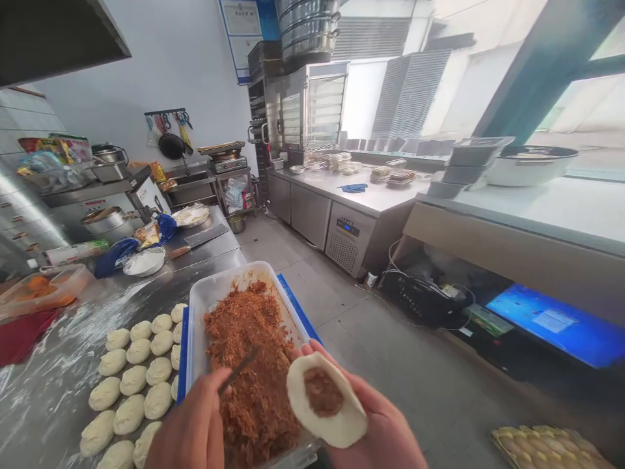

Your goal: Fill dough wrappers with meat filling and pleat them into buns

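My left hand (193,433) is closed on a thin flat utensil (239,370) whose tip pokes into the brown minced filling (254,365). The filling lies heaped in a clear plastic tub (215,286) on a blue tray. My right hand (385,430) cups a round flattened dough wrapper (342,426) with a dab of the brown filling (322,391) in its middle. The wrapper is held just right of the tub, over the counter's edge.
Several rows of dough balls (134,378) lie on the floured steel counter (58,384) left of the tub. Farther back are a white bowl (144,262), a cleaver (202,239) and pots. A tiled aisle (371,339) runs to the right, with a steel counter (342,195) beyond.
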Demonstrator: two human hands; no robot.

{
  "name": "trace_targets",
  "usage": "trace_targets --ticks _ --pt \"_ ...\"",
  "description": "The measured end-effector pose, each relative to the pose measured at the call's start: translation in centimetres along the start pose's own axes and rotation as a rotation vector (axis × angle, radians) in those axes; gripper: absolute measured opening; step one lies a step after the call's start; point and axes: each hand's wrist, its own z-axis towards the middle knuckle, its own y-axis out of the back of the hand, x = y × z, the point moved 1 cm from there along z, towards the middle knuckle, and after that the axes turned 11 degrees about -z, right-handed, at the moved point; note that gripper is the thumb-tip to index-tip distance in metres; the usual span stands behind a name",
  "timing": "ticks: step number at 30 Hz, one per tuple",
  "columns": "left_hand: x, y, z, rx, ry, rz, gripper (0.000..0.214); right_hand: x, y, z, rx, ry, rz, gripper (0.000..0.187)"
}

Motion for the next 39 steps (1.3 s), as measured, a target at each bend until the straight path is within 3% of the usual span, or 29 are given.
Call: trace_targets --ticks 3,5,7,10,12,17,24,31,36,39 --pt "2.8 0.2 3.2 0.209 0.119 0.193 0.038 1.6 -0.6 -0.5 -0.104 0.034 0.099 0.048" --pt "3.7 -0.8 5.4 0.415 0.161 0.316 0.039 1.7 -0.7 -0.2 -0.117 0.060 0.115 0.047" --pt "4.0 -2.3 7.4 0.548 0.142 0.380 0.038 1.4 -0.7 0.2 -0.077 0.100 0.080 0.046" --pt "4.4 -4.5 9.5 0.599 0.096 0.404 0.035 0.6 -0.4 0.9 -0.013 0.136 0.031 0.040" --pt "4.8 -5.5 10.3 0.629 0.073 0.414 0.034 0.3 -0.3 1.2 -0.004 0.096 0.018 0.047" --pt "6.1 -6.3 10.6 0.751 -0.041 0.372 0.032 0.3 -0.1 1.1 -0.015 0.074 -0.014 0.048" --pt "6.5 -5.7 10.0 0.823 -0.136 0.313 0.038 -0.3 0.2 1.3 0.035 0.029 -0.028 0.050" --pt "5.4 -5.6 9.1 0.852 -0.158 0.218 0.037 -0.4 0.5 1.4 0.044 0.060 -0.080 0.051" --pt "3.6 -4.0 8.3 0.828 -0.100 0.095 0.034 0.1 0.2 1.4 0.011 0.093 -0.064 0.046" --pt "2.2 -1.9 7.1 0.710 0.049 -0.165 0.035 0.4 -0.1 1.3 -0.029 0.100 -0.051 0.037"
